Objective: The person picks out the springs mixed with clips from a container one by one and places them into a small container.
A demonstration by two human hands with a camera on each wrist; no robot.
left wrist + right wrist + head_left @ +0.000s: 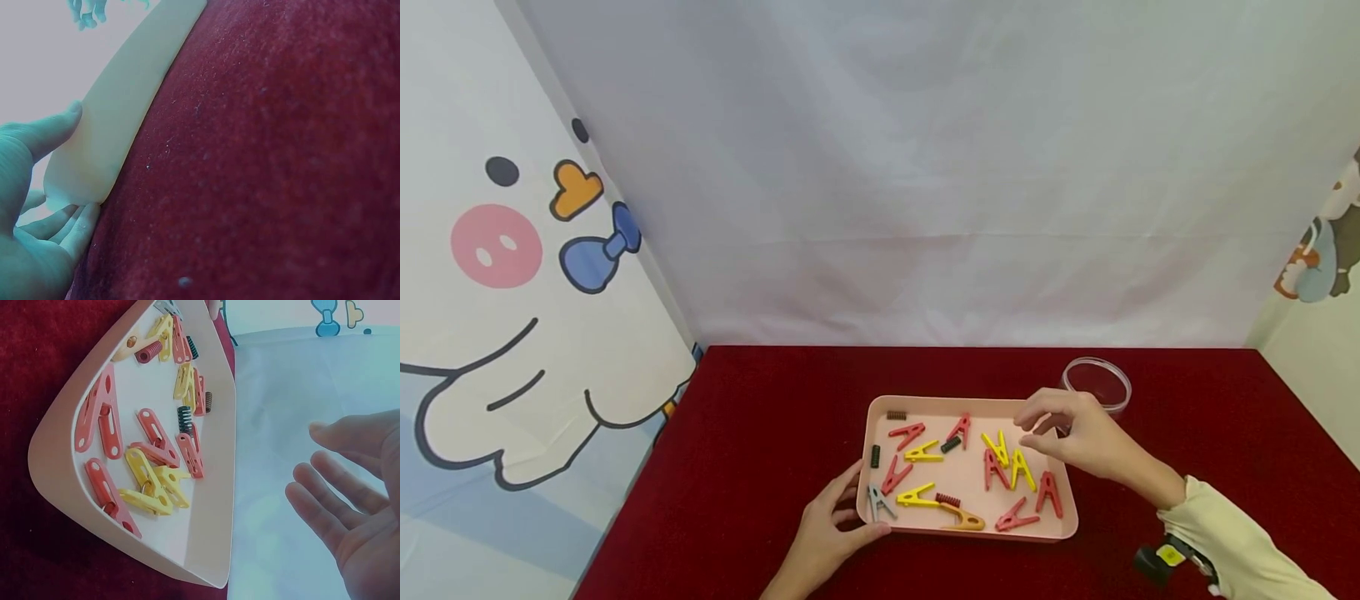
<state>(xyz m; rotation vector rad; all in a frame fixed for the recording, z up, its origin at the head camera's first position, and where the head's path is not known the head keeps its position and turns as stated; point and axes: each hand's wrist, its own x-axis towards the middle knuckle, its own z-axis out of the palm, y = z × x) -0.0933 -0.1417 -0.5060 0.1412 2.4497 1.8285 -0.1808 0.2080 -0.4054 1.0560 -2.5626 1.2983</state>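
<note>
My left hand (823,529) grips the near left corner of a shallow pink tray (955,475), thumb on the front wall and fingers round the side. Over the tray's far right part hovers my right hand (1078,433), its fingers loosely bent with nothing between them in the right wrist view. Several red clothespins (1049,493) and yellow clothespins (917,496) lie scattered in the tray. With them are an orange clothespin (967,521), a grey clothespin (880,503), dark coil springs (876,456), a brown spring (897,415) and a red spring (947,500).
Behind my right hand, a clear round container (1097,387) stands past the tray's far right corner. Dark red cloth (760,433) covers the table. A pale curtain (925,208) rises along the back edge, with cartoon-printed panels (497,350) at the sides.
</note>
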